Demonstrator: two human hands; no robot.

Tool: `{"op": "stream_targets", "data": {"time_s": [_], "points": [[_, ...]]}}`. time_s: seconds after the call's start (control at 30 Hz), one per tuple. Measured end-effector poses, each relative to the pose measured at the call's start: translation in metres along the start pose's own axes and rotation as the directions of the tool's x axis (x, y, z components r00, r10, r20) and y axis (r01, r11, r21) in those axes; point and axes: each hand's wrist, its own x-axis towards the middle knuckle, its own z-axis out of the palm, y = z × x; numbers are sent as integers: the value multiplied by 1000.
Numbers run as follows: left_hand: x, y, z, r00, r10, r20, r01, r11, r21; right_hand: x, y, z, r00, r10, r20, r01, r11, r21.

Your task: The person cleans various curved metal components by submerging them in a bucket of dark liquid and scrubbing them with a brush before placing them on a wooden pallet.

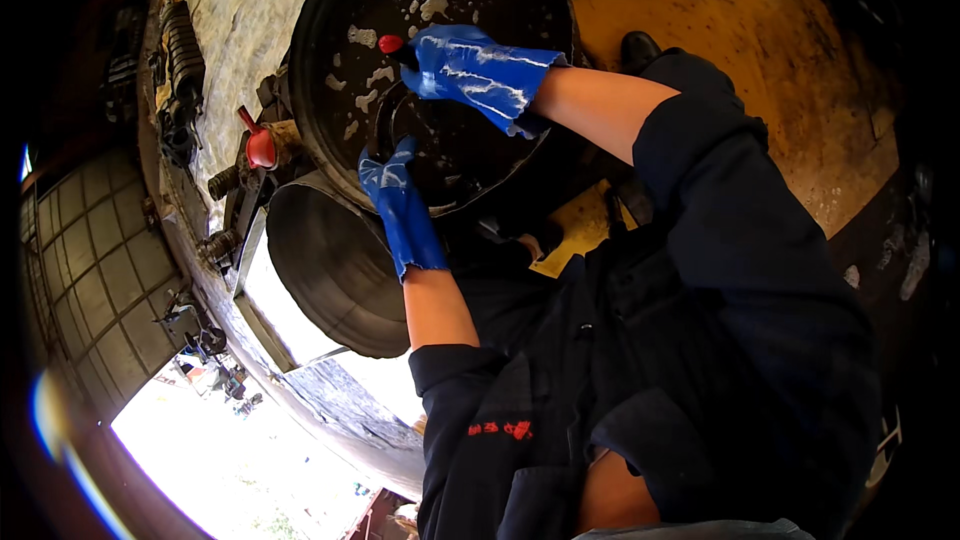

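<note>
- Your right hand (470, 68), in a blue glove with pale creases, is curled closed round a red-tipped tool (391, 44) above the middle of the tub (312, 105).
- That tool shows a glossy, rounded red end with a short dark length behind it; your glove hides the remainder, so you cannot tell its full shape.
- Your left hand (395, 195), gloved in the same blue, reaches over the tub's near rim, left of its middle, thumb and fingers slightly parted.
- Between them and the tub's middle lies a dark curved piece (382, 124), thin and arched like part of a ring, dark against the dark liquid; you cannot tell whether your left hand grips it or merely touches it.
- The tub is round, wide and black, holding dark liquid with patches of whitish foam (434, 5), mostly toward its far and left edges.
- Just beside the tub's near-left rim, you have an open grey metal drum (335, 270) lying tilted.
- Off the tub's left edge sits a red funnel-like scoop (261, 148), its narrow handle pointing away from you.
</note>
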Motion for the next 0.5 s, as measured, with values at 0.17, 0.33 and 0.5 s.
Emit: {"op": "stream_targets", "data": {"time_s": [0.17, 0.33, 0.5], "points": [[6, -6, -8, 1000, -15, 21, 15, 1000, 23, -10, -3, 12, 993, -112, -41, 116, 989, 96], [-4, -1, 3, 999, -5, -54, 6, 1000, 12, 9, 25, 21, 995, 89, -36, -93, 991, -97], [-4, 0, 5, 999, -30, -38, 29, 999, -30, 10, 62, 24, 995, 87, -55, -85, 996, 33]]}}
